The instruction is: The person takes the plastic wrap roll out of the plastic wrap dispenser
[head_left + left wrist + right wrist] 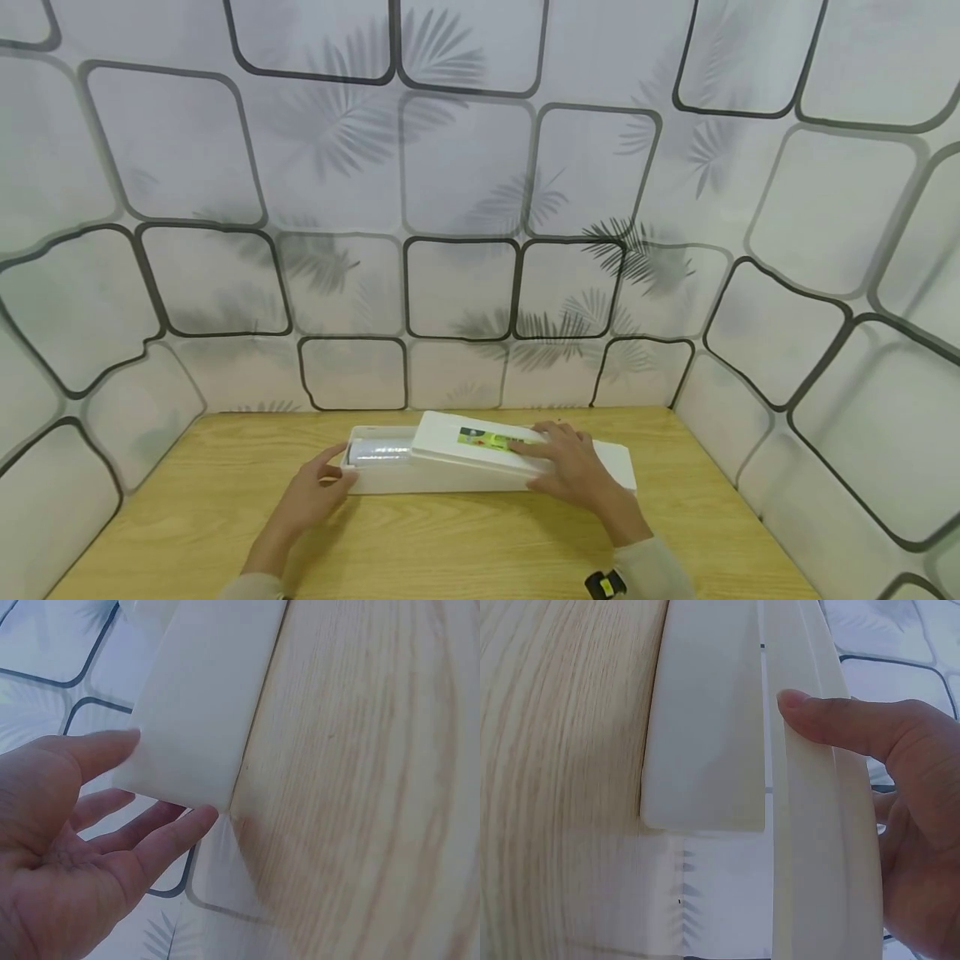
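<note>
A long white plastic box (pixel 420 481), seemingly a cling film dispenser, lies on the wooden table. Inside its uncovered left end shows a roll of clear film (pixel 381 451). My left hand (pixel 311 492) holds the box's left end; in the left wrist view the thumb is on one edge and the fingertips (pixel 202 817) touch the end corner. My right hand (pixel 573 467) grips the white lid (pixel 442 433), thumb along its near edge, other fingers over it. The lid sits tilted and shifted right, and a gap separates it from the box (pixel 705 735) in the right wrist view.
The wood-grain table (pixel 420 550) stretches in front of the box and to both sides. A patterned curtain or sheet (pixel 457 283) with dark rounded squares and leaves encloses the back and sides. A yellow-green label (pixel 483 438) is on the lid.
</note>
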The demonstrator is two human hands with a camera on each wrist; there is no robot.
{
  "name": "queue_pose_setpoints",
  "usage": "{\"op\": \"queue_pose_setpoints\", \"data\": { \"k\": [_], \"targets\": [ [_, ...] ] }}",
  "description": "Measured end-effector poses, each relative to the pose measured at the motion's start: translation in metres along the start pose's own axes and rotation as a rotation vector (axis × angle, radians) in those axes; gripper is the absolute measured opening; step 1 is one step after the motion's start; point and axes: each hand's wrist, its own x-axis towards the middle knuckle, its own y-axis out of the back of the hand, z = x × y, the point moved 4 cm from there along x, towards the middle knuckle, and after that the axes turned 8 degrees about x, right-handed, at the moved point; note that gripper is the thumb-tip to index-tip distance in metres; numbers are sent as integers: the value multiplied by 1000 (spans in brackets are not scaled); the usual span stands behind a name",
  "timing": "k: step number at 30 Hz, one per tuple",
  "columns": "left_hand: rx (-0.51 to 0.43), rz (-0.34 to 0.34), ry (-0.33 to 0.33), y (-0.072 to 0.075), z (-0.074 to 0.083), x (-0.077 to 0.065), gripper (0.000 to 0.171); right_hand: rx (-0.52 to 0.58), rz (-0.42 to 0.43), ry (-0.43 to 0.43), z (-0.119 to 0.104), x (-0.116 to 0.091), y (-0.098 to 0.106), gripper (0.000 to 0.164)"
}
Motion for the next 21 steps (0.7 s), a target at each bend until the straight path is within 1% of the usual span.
{"op": "queue_pose_setpoints", "data": {
  "k": [3, 6, 8, 14, 18, 21],
  "targets": [
    [-13, -2, 12, 0, -2, 2, 63, 14, 11, -7, 1, -4, 4, 62],
    [-50, -8, 35, -1, -4, 4, 63, 13, 23, -9, 2, -6, 9, 62],
    [-72, -16, 37, -1, -5, 4, 63, 8, 36, -9, 3, -7, 12, 62],
    [-110, -30, 72, 0, -7, 4, 65, 8, 78, -20, 6, -11, 22, 63],
    [-154, -43, 77, 0, -8, 5, 65, 13, 116, -31, 11, -15, 30, 63],
    [-187, -50, 66, 0, -7, 5, 64, 10, 129, -38, 18, -17, 36, 63]
  ]
}}
